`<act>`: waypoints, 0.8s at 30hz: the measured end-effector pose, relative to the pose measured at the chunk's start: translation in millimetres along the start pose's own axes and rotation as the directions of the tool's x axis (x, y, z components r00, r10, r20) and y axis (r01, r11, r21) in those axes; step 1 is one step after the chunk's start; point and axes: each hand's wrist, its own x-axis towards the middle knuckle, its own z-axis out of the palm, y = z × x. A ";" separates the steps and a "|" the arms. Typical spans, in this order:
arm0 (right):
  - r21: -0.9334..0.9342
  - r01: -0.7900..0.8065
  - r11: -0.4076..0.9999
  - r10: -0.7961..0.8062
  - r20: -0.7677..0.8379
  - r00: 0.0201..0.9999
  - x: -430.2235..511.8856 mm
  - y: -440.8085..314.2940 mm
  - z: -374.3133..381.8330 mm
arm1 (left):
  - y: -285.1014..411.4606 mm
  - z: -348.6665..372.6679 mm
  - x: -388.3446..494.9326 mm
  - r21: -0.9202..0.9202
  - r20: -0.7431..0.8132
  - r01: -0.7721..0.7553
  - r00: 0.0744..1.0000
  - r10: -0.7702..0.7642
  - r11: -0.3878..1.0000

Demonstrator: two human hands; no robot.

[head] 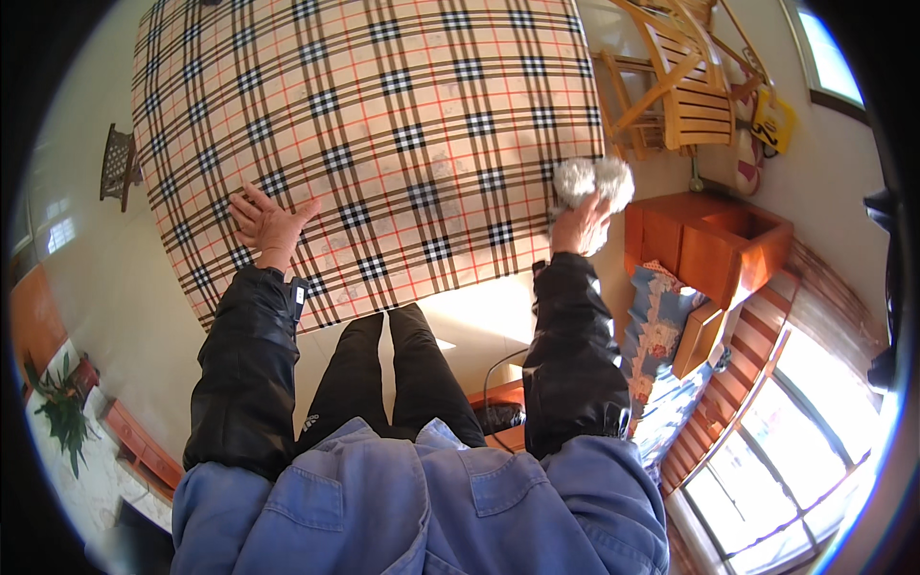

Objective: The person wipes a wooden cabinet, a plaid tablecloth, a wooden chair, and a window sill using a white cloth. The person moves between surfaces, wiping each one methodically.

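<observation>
A plaid cloth with black, white and red lines on beige (381, 144) covers a table in front of me and shows some worn or stained patches. My left hand (269, 223) is over the cloth near its front left part, fingers spread, with nothing in it. At the right edge of the cloth, my right hand (581, 224) grips a fluffy grey-white cloth (595, 180). Whether that cloth touches the tabletop or hangs partly past its edge is hard to tell.
Folded wooden chairs (690, 108) stand beyond the table's right side. Nearer on the right are a reddish wooden cabinet (711, 233) and a patterned fabric cover (658, 323). A dark lattice-topped stool (117, 167) stands left of the table. A potted plant (63, 410) is at lower left.
</observation>
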 end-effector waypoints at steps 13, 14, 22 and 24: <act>0.629 -0.718 -0.299 -0.032 0.745 0.666 -175.8 95.0 -148.1 | 1.4 -38.5 -4.8 -0.082 0.177 0.006 0.984 0.009 0.997; 0.571 -0.720 -0.394 -0.112 0.747 0.655 -182.5 90.4 -167.7 | -0.4 -43.5 -8.1 -0.060 0.153 -0.015 0.988 0.025 0.998; 0.353 -0.734 -0.581 -0.481 0.578 0.659 -210.3 11.8 -283.7 | 71.0 -93.8 -168.2 -0.854 0.446 -0.011 0.499 0.743 0.519; 0.243 -0.793 -0.559 -0.580 0.569 0.583 -214.2 -4.1 -296.6 | 95.3 -124.9 -221.9 -0.876 0.463 0.256 0.213 0.860 0.409</act>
